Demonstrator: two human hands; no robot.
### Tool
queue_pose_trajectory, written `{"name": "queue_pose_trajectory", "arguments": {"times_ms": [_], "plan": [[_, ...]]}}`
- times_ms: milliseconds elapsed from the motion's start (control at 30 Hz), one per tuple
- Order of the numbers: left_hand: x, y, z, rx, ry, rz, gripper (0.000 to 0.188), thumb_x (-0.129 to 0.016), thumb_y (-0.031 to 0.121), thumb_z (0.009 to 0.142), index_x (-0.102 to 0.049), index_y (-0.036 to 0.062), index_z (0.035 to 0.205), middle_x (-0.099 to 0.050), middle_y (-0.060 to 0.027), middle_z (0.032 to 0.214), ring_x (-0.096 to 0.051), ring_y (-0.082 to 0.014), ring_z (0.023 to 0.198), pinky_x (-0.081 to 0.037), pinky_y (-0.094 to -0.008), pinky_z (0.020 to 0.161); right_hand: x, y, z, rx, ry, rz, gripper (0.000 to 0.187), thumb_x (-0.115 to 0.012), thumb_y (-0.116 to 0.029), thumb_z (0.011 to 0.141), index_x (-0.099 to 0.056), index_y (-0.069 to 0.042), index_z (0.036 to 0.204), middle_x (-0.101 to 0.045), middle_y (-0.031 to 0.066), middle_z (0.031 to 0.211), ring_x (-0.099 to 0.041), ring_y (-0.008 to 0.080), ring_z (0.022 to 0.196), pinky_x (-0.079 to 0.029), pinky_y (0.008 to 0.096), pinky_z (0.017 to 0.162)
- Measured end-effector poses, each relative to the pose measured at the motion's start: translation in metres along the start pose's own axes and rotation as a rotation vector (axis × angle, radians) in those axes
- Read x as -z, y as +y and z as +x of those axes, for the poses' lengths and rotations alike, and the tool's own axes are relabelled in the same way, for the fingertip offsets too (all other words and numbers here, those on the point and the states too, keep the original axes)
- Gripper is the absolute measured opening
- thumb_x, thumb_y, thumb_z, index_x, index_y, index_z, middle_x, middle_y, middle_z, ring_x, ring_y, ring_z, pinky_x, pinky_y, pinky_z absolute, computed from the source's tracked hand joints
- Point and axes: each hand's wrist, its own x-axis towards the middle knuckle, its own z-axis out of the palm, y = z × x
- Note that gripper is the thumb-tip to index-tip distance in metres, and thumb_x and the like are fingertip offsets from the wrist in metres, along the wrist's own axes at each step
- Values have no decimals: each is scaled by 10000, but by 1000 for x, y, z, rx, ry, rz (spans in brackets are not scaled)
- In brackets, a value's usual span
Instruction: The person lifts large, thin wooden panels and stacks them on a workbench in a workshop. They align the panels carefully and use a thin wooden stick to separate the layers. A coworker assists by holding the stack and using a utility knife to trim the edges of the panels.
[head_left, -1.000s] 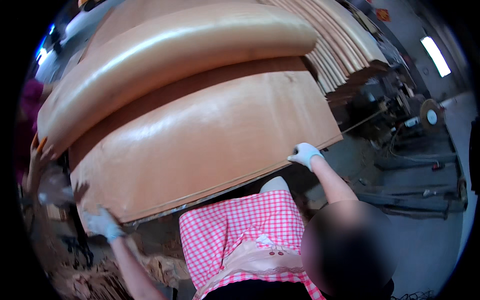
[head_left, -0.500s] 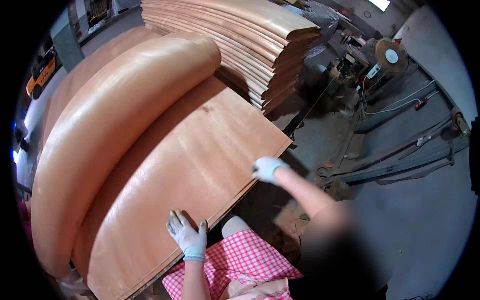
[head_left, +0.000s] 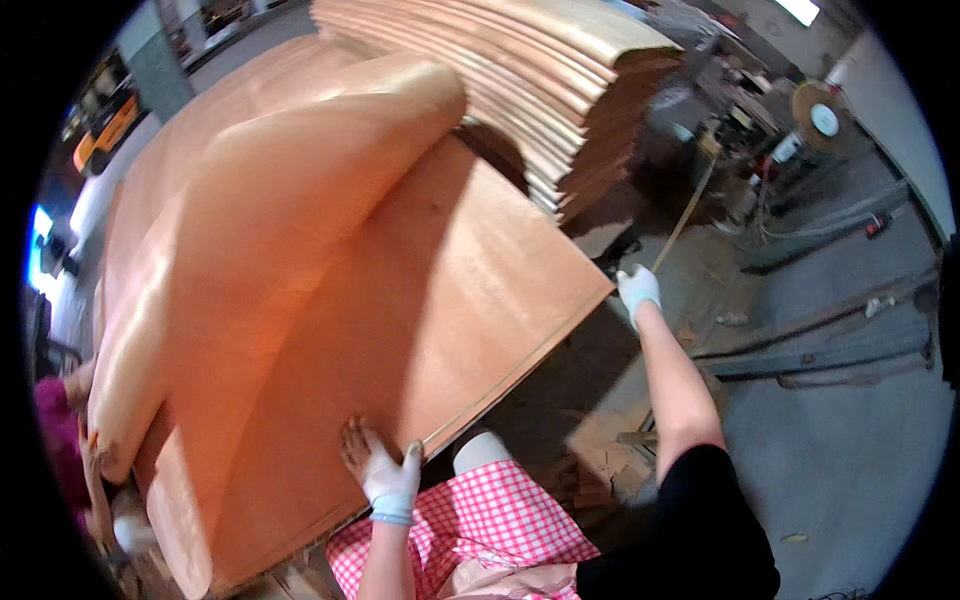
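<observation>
A large reddish-brown wood veneer sheet (head_left: 510, 290) lies flat before me, its straight near edge running up to the right. My left hand (head_left: 385, 470), in a whitish glove with dirty fingertips, rests on this sheet by the near edge, fingers spread. My right hand (head_left: 638, 290), also gloved, is just past the sheet's right corner with its fingers curled closed. A thin yellowish strip (head_left: 688, 212) runs up and away beside that hand; whether I hold it I cannot tell. Over the sheet's far part arches a curled veneer sheet (head_left: 290, 190), blurred by motion.
A tall stack of wavy veneer sheets (head_left: 520, 80) stands behind. At the left edge are a co-worker's purple sleeve (head_left: 62, 430) and arm, close to the curled sheet. Machinery with a round disc (head_left: 818, 118) stands far right. Wood scraps (head_left: 600, 470) lie on the floor below.
My right hand has moved right and away along the edge, past the corner. The curled sheet has lost its even roll and spread toward me at its middle. My left hand stays on the sheet.
</observation>
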Motion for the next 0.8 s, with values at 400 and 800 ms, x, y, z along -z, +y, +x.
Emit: {"name": "queue_pose_trajectory", "arguments": {"times_ms": [400, 800], "plan": [[65, 22, -67, -99, 63, -1067, 190, -689, 86, 759, -648, 18, 931, -638, -109, 892, -622, -238, 767, -513, -320, 707, -6, -123, -370, 526, -962, 854, 153, -633, -75, 872, -588, 8, 992, -564, 220, 1210, -548, 246, 1144, -456, 331, 933], [142, -429, -164, 968, 881, -704, 133, -599, -64, 750, -671, 24, 820, -655, -34, 783, -569, -117, 698, -470, -274, 645, -46, -148, -263, 800, -908, -26, 148, -616, -111, 854, -641, 22, 912, -659, 126, 854, -640, 220, 802, -506, 331, 749]]}}
